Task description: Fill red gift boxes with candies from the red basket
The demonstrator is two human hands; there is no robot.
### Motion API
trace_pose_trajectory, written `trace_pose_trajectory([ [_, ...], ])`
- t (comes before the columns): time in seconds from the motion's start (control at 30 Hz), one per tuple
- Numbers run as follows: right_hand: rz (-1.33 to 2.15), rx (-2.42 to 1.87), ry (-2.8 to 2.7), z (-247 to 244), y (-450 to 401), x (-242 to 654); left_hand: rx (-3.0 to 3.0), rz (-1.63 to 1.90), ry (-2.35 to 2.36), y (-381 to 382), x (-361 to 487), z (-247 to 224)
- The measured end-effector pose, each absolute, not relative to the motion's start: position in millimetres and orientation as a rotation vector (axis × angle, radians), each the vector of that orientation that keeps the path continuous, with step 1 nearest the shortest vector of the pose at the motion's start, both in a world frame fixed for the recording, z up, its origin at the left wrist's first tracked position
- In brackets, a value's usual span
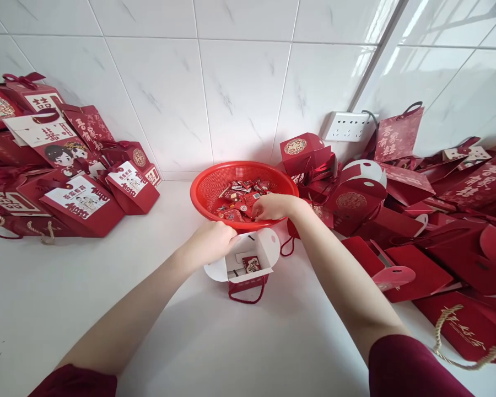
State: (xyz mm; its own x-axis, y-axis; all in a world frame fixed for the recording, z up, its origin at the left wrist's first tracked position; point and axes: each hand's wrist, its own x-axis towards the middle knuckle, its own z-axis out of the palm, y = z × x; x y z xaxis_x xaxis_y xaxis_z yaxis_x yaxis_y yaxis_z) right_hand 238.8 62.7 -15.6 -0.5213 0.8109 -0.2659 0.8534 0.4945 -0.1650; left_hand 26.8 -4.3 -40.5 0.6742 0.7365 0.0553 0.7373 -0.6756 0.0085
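Note:
An open gift box (248, 284), dark red outside and white inside, stands on the white surface with its flaps spread and a red cord handle in front. Inside it lies a small red packet (252, 264). My left hand (209, 242) is closed on the box's far left edge, thumb over the rim; its other fingers are hidden. Behind the box, a red plastic basket (202, 190) holds many small red wrapped packets (233, 214). My right hand (273, 207) reaches into the basket, fingers curled down among the packets. Whatever its fingertips grip is hidden.
Finished-looking red gift boxes (82, 204) with ribbons and tags are stacked at left. A large heap of open, flattened-looking red boxes (421, 226) crowds the right. A white power strip (349, 127) stands against the tiled wall (243, 82) behind.

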Motion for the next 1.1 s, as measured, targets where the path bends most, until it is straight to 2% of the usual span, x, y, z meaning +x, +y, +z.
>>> trace_pose_trajectory([
  [0.43, -0.691, 1.126, 2.645, -37, 99, 184, -2.880, -0.149, -1.381, -4, 30, -44],
  [0.83, -0.858, 1.312, 2.678, -48, 90, 213, -2.853, -0.109, -1.342, -2, 27, -48],
  [1.1, -0.889, 1.762, 2.965, -47, 73, 220, -2.712, -0.138, -1.311, -9, 28, -43],
])
